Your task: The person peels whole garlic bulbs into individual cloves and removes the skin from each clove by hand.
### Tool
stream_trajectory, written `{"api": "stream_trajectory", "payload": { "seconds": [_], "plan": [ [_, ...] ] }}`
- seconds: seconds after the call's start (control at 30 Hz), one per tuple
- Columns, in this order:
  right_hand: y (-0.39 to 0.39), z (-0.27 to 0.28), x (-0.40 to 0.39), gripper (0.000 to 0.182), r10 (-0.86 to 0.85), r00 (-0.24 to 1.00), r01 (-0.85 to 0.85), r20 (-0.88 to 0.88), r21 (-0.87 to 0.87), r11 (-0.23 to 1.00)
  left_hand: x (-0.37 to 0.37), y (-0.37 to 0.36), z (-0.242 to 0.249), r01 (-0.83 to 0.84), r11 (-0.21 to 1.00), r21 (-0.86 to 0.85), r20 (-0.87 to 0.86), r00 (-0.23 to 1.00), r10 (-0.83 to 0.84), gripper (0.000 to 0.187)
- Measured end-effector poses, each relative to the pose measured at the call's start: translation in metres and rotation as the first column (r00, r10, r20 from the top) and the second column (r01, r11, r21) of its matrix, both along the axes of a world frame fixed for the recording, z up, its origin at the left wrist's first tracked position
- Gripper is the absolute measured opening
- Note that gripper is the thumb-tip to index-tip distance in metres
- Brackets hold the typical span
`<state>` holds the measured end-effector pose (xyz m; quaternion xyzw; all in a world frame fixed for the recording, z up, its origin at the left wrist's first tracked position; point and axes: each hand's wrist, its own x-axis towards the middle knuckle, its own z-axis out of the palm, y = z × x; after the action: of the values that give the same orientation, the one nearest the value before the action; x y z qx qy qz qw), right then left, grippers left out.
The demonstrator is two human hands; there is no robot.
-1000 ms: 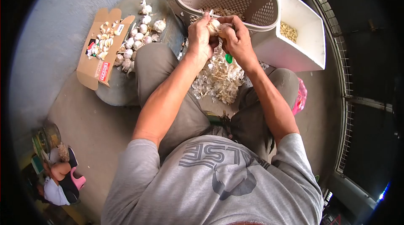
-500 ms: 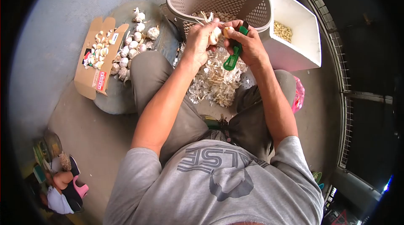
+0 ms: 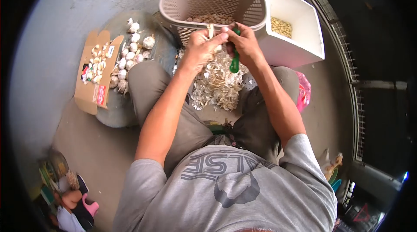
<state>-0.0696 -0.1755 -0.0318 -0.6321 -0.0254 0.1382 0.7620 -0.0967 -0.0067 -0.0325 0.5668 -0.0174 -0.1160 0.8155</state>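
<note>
My left hand [image 3: 200,50] is closed around a garlic bulb [image 3: 211,31], whose pale stalk sticks up past the fingers. Most of that bulb is hidden. My right hand [image 3: 246,46] grips a green-handled utility knife [image 3: 235,63], its handle pointing down towards me. The two hands meet at thumbs and fingertips above a heap of papery garlic skins [image 3: 219,86] between the knees. Whether the blade touches the bulb cannot be made out.
A perforated brown basket [image 3: 213,23] containing cloves stands ahead, beside a white foam box [image 3: 299,43] with peeled cloves. At left, whole garlic bulbs [image 3: 130,54] and an opened cardboard box [image 3: 89,95] with cloves lie on a round surface. Another person [image 3: 71,204] sits lower left.
The hands have drawn together, and the knife has swung to a more upright angle. The clove pinched at my right fingertips no longer shows. The whole view has shifted slightly.
</note>
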Motion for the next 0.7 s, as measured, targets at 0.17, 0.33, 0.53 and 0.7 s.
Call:
{"api": "stream_trajectory", "payload": {
  "seconds": [0.17,0.33,0.53,0.7],
  "plan": [
    [0.004,0.011,-0.006,0.016,0.011,1.0,-0.012,-0.013,-0.055,0.998,-0.002,-0.003,0.005,0.01,0.997,-0.079,-0.017,1.0,-0.012,0.017],
    [0.008,0.012,-0.012,0.018,-0.039,0.998,0.04,-0.053,0.005,0.999,-0.002,-0.003,-0.004,-0.001,0.987,-0.16,-0.07,0.997,-0.011,0.017],
    [0.008,0.007,-0.002,0.023,-0.092,0.99,0.103,0.107,-0.095,0.99,0.006,-0.01,-0.009,-0.004,1.0,0.013,0.033,0.999,0.003,0.028],
    [0.005,0.019,-0.008,0.024,0.095,0.987,-0.07,0.126,-0.189,0.979,0.003,-0.002,-0.012,-0.099,0.988,-0.119,-0.043,0.995,0.095,0.025]
  ]
}}
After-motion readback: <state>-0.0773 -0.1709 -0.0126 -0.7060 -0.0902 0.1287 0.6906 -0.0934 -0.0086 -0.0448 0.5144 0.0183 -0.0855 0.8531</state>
